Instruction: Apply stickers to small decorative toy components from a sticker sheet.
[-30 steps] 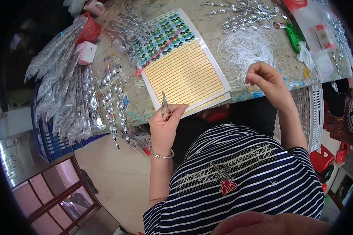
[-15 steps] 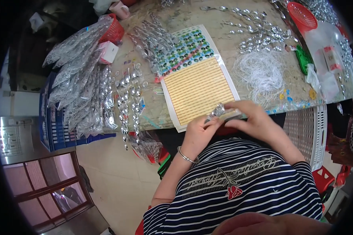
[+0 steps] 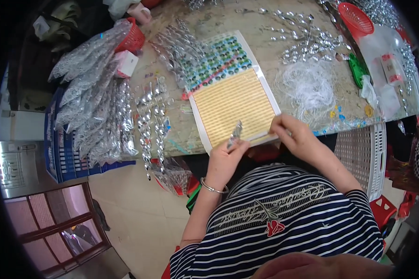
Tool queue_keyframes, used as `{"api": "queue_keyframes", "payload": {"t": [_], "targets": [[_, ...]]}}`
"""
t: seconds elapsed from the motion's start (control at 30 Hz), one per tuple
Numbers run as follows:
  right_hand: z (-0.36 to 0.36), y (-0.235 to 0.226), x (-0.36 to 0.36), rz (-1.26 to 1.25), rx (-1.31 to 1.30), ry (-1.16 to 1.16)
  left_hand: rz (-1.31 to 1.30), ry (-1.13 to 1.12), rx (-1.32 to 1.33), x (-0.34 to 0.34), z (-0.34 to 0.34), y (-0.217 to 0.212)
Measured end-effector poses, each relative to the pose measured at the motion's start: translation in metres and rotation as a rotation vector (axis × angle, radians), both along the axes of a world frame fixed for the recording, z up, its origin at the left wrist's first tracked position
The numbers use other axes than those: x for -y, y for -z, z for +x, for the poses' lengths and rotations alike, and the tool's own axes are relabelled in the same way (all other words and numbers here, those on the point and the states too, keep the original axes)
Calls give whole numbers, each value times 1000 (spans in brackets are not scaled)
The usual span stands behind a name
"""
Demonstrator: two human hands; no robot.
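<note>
My left hand (image 3: 225, 160) pinches a shiny silver twisted ornament (image 3: 236, 130) between thumb and fingers, over the lower end of a sticker sheet (image 3: 235, 107). The sheet has a yellow striped lower part and green-blue round stickers above. My right hand (image 3: 299, 138) is at the sheet's lower right corner, its thumb and fingers drawn together. What lies between them, if anything, is too small to make out. Some silver twisted strands (image 3: 184, 44) in clear wrapping rest over the sheet's upper left edge.
On the left, bagged silver strands (image 3: 91, 107) hang over a blue crate (image 3: 56, 153), beside a red basket (image 3: 134, 37). A heap of white string (image 3: 309, 88) lies right of the sheet. Farther right are a green tool (image 3: 357, 69) and another red basket (image 3: 356, 19).
My hands have moved apart: the left went left and slightly down with the ornament, the right a little back. The right fingers, spread before, have come together.
</note>
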State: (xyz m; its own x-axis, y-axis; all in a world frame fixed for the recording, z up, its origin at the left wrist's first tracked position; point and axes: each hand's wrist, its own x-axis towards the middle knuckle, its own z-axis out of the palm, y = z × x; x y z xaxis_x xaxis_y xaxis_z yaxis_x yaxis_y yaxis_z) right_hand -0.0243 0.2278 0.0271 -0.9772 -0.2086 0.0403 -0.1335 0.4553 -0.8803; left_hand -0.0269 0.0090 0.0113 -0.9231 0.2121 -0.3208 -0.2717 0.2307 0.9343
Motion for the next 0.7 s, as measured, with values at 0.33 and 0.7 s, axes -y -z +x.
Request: {"api": "queue_keyframes", "payload": {"t": [0.33,0.7], "targets": [[-5,-21,8,-548,369,-20,247,90,90,-6,-8,1],[-2,-11,16,-365,309,50,301,-5,50,-12,2,-5]]}}
